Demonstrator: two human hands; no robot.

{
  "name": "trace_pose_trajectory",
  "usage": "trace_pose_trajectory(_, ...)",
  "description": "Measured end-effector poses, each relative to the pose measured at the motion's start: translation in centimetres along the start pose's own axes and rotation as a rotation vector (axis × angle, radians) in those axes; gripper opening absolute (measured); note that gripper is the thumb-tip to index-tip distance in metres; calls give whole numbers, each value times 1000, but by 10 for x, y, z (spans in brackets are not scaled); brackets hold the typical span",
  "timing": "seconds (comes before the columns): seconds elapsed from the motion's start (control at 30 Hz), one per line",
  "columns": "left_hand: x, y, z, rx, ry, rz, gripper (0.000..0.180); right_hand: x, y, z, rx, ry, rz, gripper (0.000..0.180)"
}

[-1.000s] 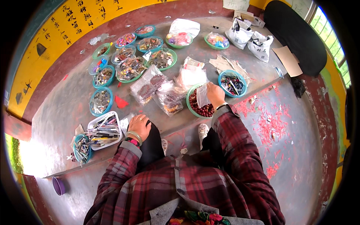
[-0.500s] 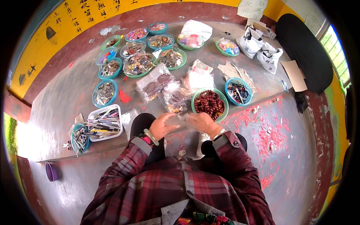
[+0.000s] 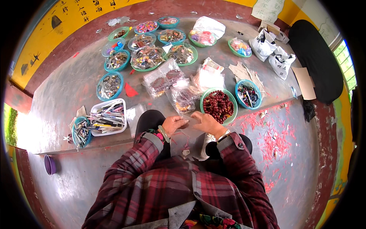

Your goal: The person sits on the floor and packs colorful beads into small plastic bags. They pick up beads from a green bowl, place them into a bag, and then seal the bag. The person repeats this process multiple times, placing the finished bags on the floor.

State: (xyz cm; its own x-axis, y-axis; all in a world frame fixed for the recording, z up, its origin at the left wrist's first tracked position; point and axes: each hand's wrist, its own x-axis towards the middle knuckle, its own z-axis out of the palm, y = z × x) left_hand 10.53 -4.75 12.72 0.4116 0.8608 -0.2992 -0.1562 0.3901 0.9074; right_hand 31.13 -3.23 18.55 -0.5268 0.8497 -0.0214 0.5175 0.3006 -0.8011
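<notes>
Sitting at the edge of a raised grey concrete platform (image 3: 68, 87), both hands meeting just above the knees. Left hand (image 3: 173, 124) and right hand (image 3: 207, 123) pinching the two ends of a small clear plastic bag (image 3: 191, 121), fingers narrowed onto it; bag nearly see-through, contents too small to make out. Lying just beyond the right hand, almost touching it: a green bowl of dark red beads (image 3: 218, 105). Sitting to its right, a blue bowl of mixed trinkets (image 3: 248, 94); resting ahead, clear packets of beads (image 3: 167, 82), overlapping and glare-blurred. Standing left of the knees, a white tray of pens (image 3: 108, 116). Spreading farther back, more green and blue bowls (image 3: 146, 57), contents indistinct. Hiding the lap and lower legs: the plaid sleeves (image 3: 129, 168). Bending and darkening toward the rim, the fisheye edge cutting off the surroundings.
</notes>
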Motion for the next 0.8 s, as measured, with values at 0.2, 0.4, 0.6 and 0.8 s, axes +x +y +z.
trace_pose_trajectory(0.2,-2,13,2,-189,127,-9,21,-3,10,-2,222,35,197,15)
trace_pose_trajectory(0.4,-2,17,-4,-382,167,90,17,2,8,-12,466,-12,308,16)
trace_pose_trajectory(0.6,0,22,-7,-239,315,255,18,29,37,-28,448,-52,347,16)
trace_pose_trajectory(0.8,5,15,-4,-21,255,223,20,77,81,-24,-404,269,108,21)
